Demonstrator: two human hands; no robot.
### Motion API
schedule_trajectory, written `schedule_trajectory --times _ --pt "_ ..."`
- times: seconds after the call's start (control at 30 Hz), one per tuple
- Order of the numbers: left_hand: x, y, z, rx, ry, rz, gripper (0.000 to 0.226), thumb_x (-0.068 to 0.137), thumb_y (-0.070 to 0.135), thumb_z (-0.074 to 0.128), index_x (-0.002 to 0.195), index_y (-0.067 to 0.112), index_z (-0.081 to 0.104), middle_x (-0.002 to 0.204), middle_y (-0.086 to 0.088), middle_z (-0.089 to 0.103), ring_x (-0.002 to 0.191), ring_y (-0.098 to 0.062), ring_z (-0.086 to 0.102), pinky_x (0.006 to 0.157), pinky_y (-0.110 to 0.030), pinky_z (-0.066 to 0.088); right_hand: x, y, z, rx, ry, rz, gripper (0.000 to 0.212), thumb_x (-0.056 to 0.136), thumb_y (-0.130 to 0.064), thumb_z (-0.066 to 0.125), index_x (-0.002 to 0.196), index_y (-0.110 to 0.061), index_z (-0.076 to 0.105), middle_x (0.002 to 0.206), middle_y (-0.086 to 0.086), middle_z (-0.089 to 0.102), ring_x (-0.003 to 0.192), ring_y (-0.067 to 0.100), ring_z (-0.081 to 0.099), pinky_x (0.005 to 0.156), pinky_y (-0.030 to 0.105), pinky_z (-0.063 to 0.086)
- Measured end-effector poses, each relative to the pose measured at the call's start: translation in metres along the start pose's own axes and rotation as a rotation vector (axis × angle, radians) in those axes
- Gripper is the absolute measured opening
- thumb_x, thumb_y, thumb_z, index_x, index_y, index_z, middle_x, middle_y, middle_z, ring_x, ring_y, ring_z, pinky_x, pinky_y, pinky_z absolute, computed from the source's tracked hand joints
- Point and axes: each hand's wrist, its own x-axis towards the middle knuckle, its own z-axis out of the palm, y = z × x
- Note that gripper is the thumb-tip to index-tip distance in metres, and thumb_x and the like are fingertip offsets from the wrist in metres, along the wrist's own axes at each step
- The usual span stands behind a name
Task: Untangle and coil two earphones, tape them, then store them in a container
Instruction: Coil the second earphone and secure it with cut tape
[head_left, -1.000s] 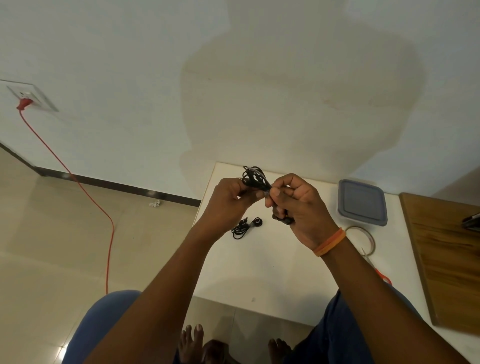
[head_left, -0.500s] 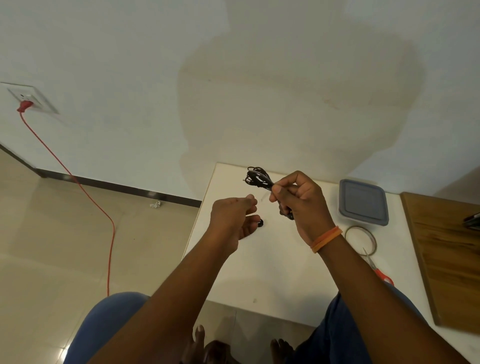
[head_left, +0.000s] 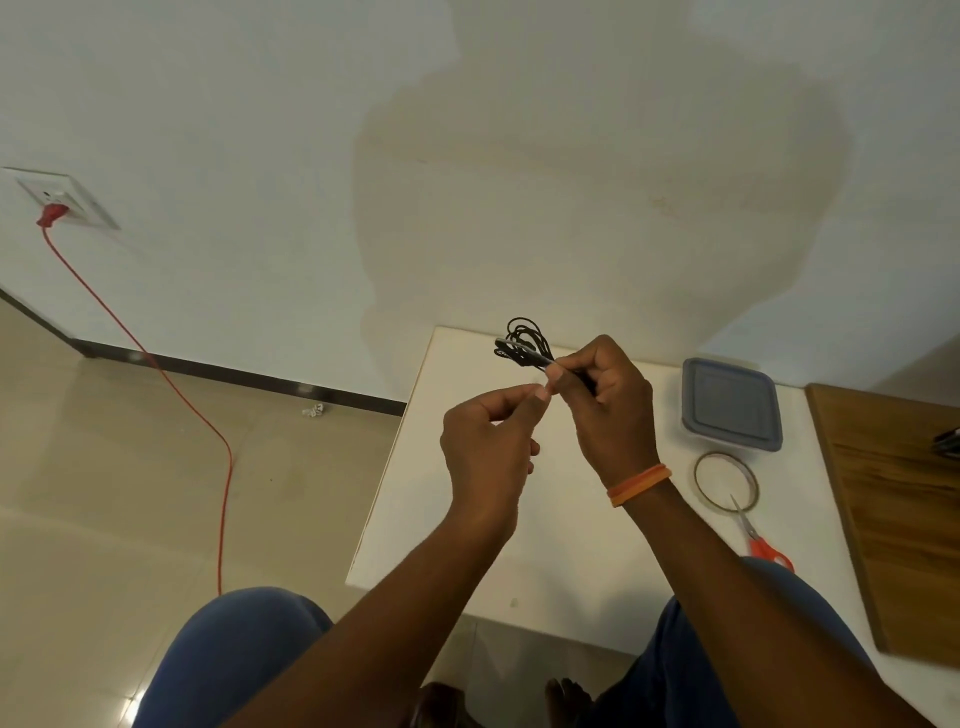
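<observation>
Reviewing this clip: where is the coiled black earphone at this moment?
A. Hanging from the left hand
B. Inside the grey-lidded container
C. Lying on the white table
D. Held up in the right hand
D: the coiled black earphone sticks up from the right hand, whose fingers pinch it above the white table; the grey-lidded container stays closed.

Head-worn view, forward and down.

There are no words, numbers or signs to read here. Nothing on the table, wall or floor has any writing that shows.
</observation>
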Motion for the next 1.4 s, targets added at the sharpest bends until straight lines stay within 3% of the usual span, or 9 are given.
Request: schedule_trajectory --times 0.13,0.2,0.4,0.5,0.6,0.8,0.97,1.1,1.4 --pt "-0.004 0.000 0.007 0.074 0.063 0.213 0.012 0.087 0.029 0.073 0.097 0.026 0.079 0.086 0.019 0.075 0.084 0.000 0.068 0.073 -0.021 0.055 -0.003 0.001 0.004 -0.079 0.005 -0.077 0.006 0.090 -0.004 0.064 0.084 -0.003 0.061 0.075 -0.023 0.054 0.074 -0.007 0.058 0.063 0.005 0.043" --pt "-0.007 -0.002 0.010 0.082 0.074 0.269 0.010 0.089 0.027 0.072 0.097 0.027 0.078 0.085 0.019 0.074 0.087 0.000 0.068 0.074 -0.020 0.055 -0.002 0.002 0.003 -0.092 0.015 -0.084 0.006 0.090 -0.004 0.064 0.084 -0.004 0.061 0.074 -0.022 0.053 0.073 -0.005 0.058 0.062 0.006 0.043" --pt "-0.005 -0.006 0.013 0.040 0.096 0.157 0.015 0.091 0.025 0.069 0.103 0.025 0.078 0.093 0.015 0.075 0.091 -0.001 0.068 0.090 -0.028 0.056 -0.003 0.000 0.005 -0.036 0.023 -0.050 0.007 0.089 -0.006 0.065 0.084 -0.004 0.061 0.074 -0.018 0.057 0.074 -0.003 0.061 0.063 0.006 0.043" --pt "0.000 -0.003 0.011 -0.085 0.062 0.003 0.011 0.091 0.024 0.069 0.094 0.031 0.078 0.086 0.008 0.076 0.066 -0.017 0.062 0.069 -0.029 0.058 -0.005 -0.002 0.006 -0.017 0.006 -0.045 0.007 0.090 -0.006 0.065 0.084 -0.004 0.061 0.074 -0.020 0.058 0.075 -0.003 0.062 0.064 0.007 0.045" --pt "0.005 0.001 0.007 -0.207 -0.008 -0.146 0.014 0.090 0.020 0.070 0.084 0.030 0.077 0.069 0.009 0.072 0.045 -0.010 0.042 0.043 -0.020 0.037 -0.005 -0.004 0.007 0.010 -0.010 -0.028 0.006 0.090 -0.005 0.065 0.085 -0.003 0.062 0.075 -0.018 0.059 0.074 -0.001 0.063 0.066 0.010 0.048" --pt "0.022 0.002 -0.003 -0.384 -0.237 -0.343 0.011 0.091 0.015 0.067 0.095 0.015 0.078 0.070 0.007 0.067 0.050 -0.008 0.036 0.044 -0.020 0.030 -0.003 -0.008 0.002 0.175 -0.074 0.075 0.008 0.089 -0.002 0.065 0.085 0.002 0.060 0.073 -0.006 0.067 0.065 0.001 0.062 0.059 0.012 0.046" --pt "0.031 -0.003 -0.009 -0.405 -0.400 -0.298 0.013 0.095 0.018 0.062 0.098 0.015 0.074 0.076 0.004 0.059 0.055 -0.007 0.033 0.047 -0.019 0.029 -0.003 -0.012 -0.001 0.400 -0.162 0.237 0.013 0.090 -0.004 0.064 0.084 0.004 0.056 0.068 0.006 0.069 0.050 0.015 0.047 0.048 0.021 0.040" --pt "0.037 -0.002 -0.014 -0.268 -0.507 -0.210 0.015 0.096 0.023 0.061 0.099 0.019 0.075 0.078 0.006 0.057 0.066 -0.009 0.036 0.053 -0.021 0.033 -0.001 -0.010 -0.009 0.616 -0.254 0.398 0.019 0.089 -0.010 0.067 0.076 -0.011 0.053 0.070 0.012 0.066 0.048 0.020 0.038 0.052 0.029 0.035" --pt "0.040 -0.002 -0.015 -0.188 -0.474 -0.072 0.017 0.093 0.024 0.064 0.099 0.013 0.075 0.099 0.005 0.065 0.076 -0.009 0.047 0.062 -0.027 0.041 0.005 -0.006 -0.014 0.665 -0.342 0.501 0.017 0.090 -0.012 0.066 0.078 -0.013 0.054 0.070 0.012 0.064 0.048 0.018 0.039 0.049 0.025 0.034"
